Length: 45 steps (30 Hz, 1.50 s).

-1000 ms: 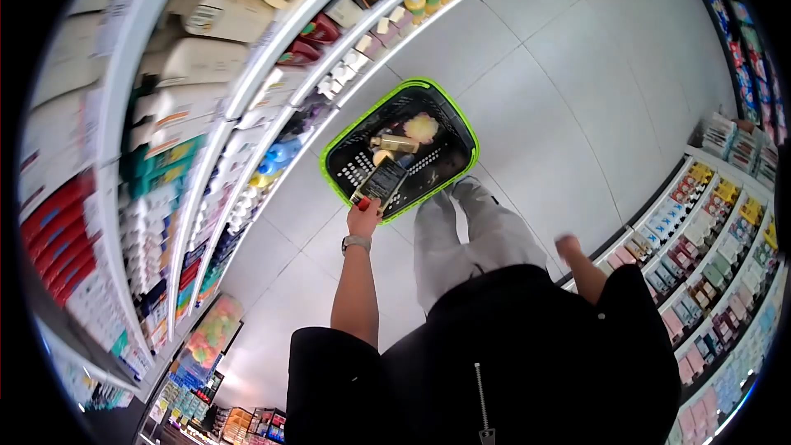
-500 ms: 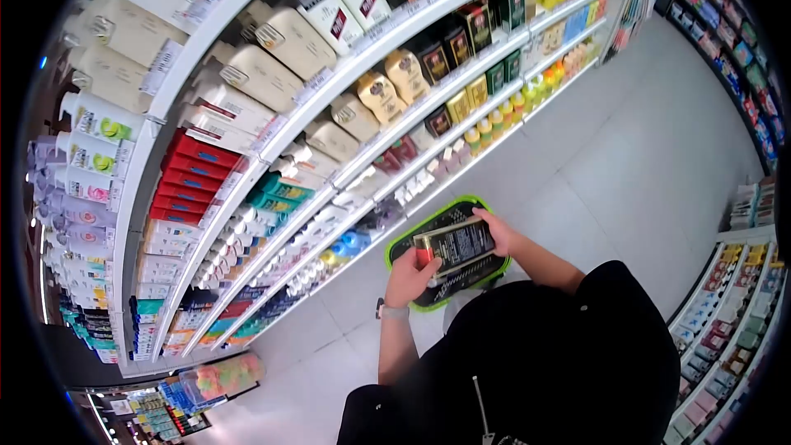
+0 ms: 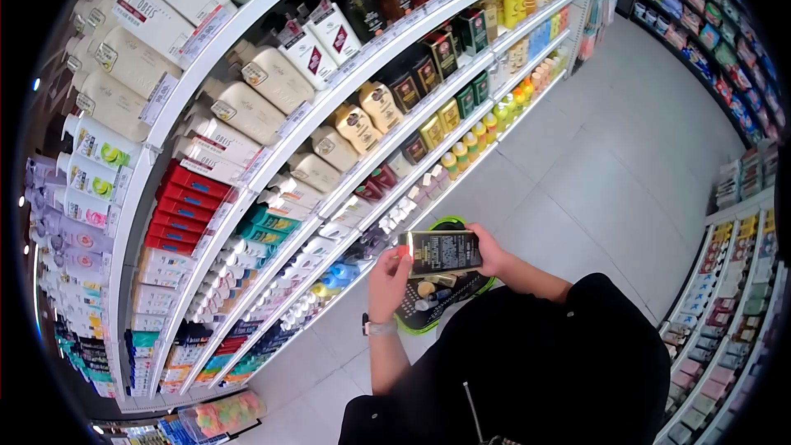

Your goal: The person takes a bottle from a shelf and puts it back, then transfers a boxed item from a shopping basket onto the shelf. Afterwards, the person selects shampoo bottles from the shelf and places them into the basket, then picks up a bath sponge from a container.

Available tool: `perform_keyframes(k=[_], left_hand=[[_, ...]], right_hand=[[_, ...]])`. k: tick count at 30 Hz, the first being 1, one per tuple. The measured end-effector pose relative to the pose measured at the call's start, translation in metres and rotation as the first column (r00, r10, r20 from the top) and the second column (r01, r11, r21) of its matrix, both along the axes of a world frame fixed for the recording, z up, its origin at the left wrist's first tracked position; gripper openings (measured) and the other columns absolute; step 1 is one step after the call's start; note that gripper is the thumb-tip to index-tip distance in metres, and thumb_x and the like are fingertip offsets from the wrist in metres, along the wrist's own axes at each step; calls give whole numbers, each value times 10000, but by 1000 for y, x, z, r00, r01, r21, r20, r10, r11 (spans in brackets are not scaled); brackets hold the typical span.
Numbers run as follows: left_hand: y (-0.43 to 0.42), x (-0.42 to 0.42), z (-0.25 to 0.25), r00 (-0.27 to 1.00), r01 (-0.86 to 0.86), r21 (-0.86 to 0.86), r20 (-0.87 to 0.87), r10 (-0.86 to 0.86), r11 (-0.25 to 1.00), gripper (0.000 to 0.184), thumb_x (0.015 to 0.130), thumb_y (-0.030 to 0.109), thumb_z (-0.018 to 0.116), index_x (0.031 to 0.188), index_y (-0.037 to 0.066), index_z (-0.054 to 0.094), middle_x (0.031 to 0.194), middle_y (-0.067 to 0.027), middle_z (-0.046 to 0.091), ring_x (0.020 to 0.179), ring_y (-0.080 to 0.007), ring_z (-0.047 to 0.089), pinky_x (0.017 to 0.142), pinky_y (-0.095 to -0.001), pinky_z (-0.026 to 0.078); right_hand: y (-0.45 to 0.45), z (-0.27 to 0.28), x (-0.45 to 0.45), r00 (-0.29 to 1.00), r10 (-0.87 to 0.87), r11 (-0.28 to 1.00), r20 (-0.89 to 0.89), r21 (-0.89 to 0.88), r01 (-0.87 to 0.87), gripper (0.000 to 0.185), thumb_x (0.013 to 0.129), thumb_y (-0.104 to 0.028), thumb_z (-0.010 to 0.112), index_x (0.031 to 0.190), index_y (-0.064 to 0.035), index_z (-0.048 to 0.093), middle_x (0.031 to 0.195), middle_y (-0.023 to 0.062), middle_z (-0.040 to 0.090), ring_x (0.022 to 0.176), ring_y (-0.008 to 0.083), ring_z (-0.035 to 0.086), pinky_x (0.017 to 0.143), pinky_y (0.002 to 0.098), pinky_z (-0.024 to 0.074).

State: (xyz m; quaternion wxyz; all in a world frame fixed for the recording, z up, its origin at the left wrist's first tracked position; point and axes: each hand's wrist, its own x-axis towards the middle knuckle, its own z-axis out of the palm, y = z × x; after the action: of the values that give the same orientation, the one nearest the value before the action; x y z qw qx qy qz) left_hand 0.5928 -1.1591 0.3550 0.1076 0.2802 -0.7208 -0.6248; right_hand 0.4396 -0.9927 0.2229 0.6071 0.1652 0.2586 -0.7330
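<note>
A black and gold box [image 3: 446,252] with small print is held level between both hands, above the basket. My left hand [image 3: 387,278], with a watch on its wrist, grips the box's left end, where a red patch shows by the fingers. My right hand [image 3: 488,252] is closed round the right end. Beneath the box, partly hidden by it and by my black top, is a black basket with a green rim [image 3: 418,330]. Inside it lie a gold-coloured item and other small items that I cannot make out.
Tall white shelves [image 3: 346,86] with bottles, cartons and red boxes [image 3: 191,200] curve along the left and ahead. Lower shelves of small packages [image 3: 710,325] stand at the right. Grey tiled floor [image 3: 568,173] runs between them. A bin of colourful puffs [image 3: 227,414] stands at the lower left.
The box has come up out of the basket, and my right hand has joined my left on it. Since half a second ago the box has turned nearly level. The view has swung toward the shelves.
</note>
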Motion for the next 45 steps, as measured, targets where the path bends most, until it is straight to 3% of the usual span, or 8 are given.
perform_keyframes(k=[14,18,22,31,34,37,42,45], left_hand=[[21,-25,8,978,131,85,-174,-114,988,461,975,200,566,1344,-16,395,1214,-86,551,1059,-137,531,924,-267,425],[33,-23,-5,921,146,208,-384,-56,967,631,1007,502,359,1405,12,362,1360,-92,469,1253,-170,435,1063,-331,333],[39,-23,-18,895,242,120,-410,-174,963,687,984,435,467,1453,-23,261,1450,-144,398,1309,-226,412,1092,-339,306],[30,0,-6,881,365,299,-416,-224,882,496,857,203,690,1264,16,477,1078,-57,600,927,-144,581,779,-256,485],[22,-14,-17,915,183,109,-383,-129,977,306,870,136,655,1127,-10,575,995,-44,633,866,-114,582,767,-269,480],[34,-28,3,959,-10,342,-262,106,940,320,990,252,519,1156,-15,575,1051,-56,638,880,-113,586,775,-279,482],[33,-31,0,951,12,418,-284,118,908,476,1031,409,388,1177,-14,549,1099,-83,630,935,-152,611,834,-291,491],[35,-26,-6,965,45,427,-253,72,903,472,1031,408,390,1175,-12,550,1103,-87,628,947,-157,610,844,-296,491]], right_hand=[[26,38,0,996,-88,990,6,-111,88,547,907,-463,433,1148,1,595,1078,162,670,930,299,670,914,428,513],[23,51,6,996,37,984,81,-177,-22,523,906,-477,458,1129,-30,611,1022,164,676,842,319,680,720,494,566],[16,44,16,928,302,938,218,-244,-248,483,922,-517,443,1037,-86,627,875,125,675,707,289,666,534,470,536],[-1,60,52,768,583,806,264,-308,-506,522,916,-558,496,991,-60,635,807,114,657,603,212,642,491,355,531],[4,92,59,836,541,816,96,-301,-494,601,944,-573,402,1159,-41,580,1023,182,663,821,297,692,527,415,586],[9,94,57,896,445,872,-10,-222,-436,579,956,-564,356,1212,-88,562,1100,143,653,930,302,670,584,463,580],[24,109,66,951,262,965,-166,51,-258,459,965,-464,336,1241,-165,548,1161,36,629,1072,251,587,840,527,478],[35,105,78,968,187,982,-167,56,-180,447,959,-452,337,1223,-161,550,1136,52,632,1026,252,606,791,496,507]])
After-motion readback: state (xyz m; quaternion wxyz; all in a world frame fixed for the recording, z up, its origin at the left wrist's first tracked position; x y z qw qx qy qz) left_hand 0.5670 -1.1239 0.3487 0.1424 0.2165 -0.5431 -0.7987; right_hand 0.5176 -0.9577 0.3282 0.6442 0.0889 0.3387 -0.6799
